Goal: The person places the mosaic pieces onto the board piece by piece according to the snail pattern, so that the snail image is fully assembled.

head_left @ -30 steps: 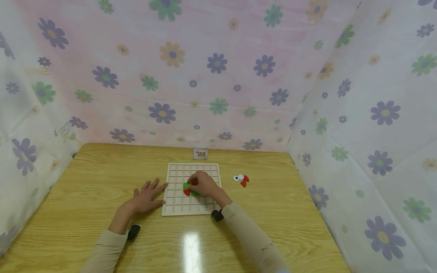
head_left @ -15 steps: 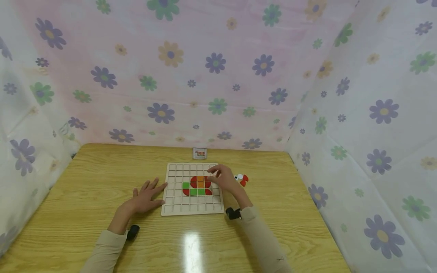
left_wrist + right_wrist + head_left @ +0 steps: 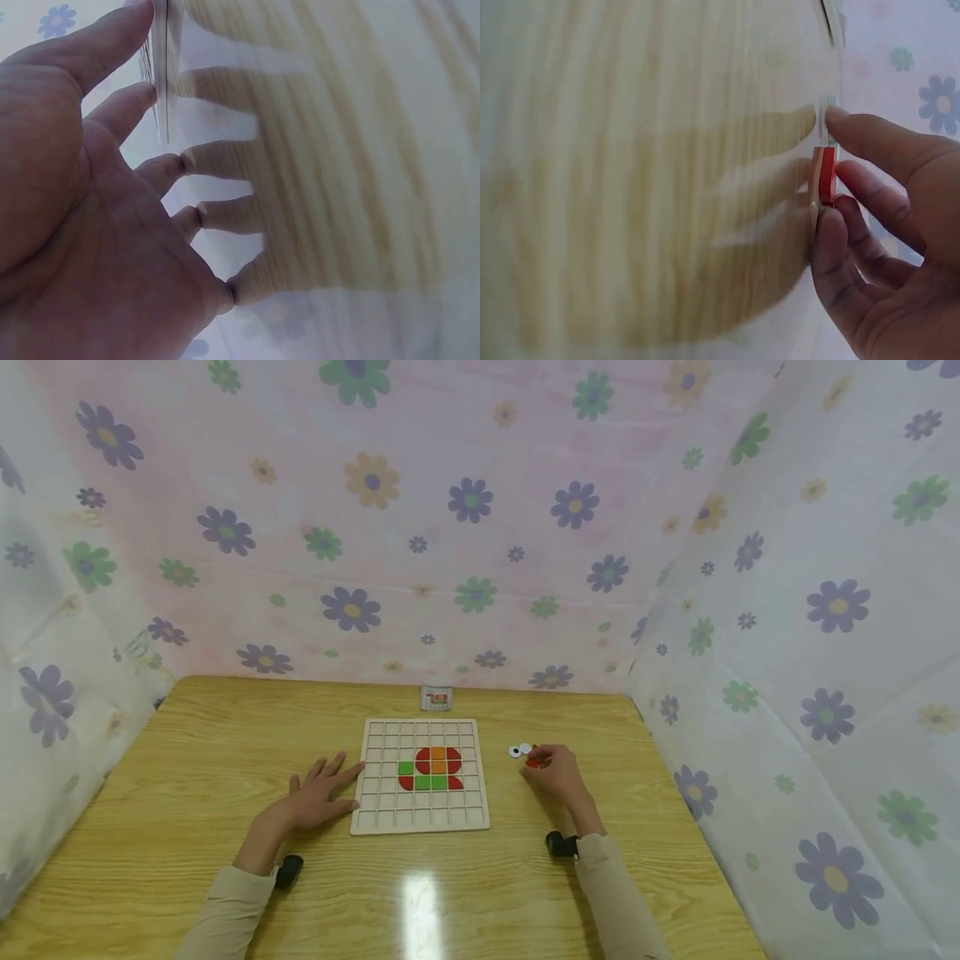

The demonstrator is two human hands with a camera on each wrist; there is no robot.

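My left hand (image 3: 315, 797) lies on the table with fingers spread, fingertips at the left edge of the wooden grid board (image 3: 382, 818); the left wrist view shows its palm. Right of the board, my right hand (image 3: 558, 772) has thumb and fingers curled round a red fan-shaped tile (image 3: 826, 176) low over the table. The hand partly covers the red tiles there in the head view. Two round white tiles lie beside its fingertips, one an eye tile (image 3: 514, 752) with a black dot. On the board, red, orange (image 3: 438, 767) and green tiles (image 3: 423, 782) fill several squares.
A small picture card (image 3: 436, 697) with a coloured pattern stands behind the board near the table's back edge. Flowered cloth (image 3: 420, 568) encloses the wood-grain table (image 3: 300, 910) at the back and sides.
My right hand has moved right, off the board's tiles and over to the red tiles beside it, uncovering the whole pattern. My left hand has stayed at the board's left edge.
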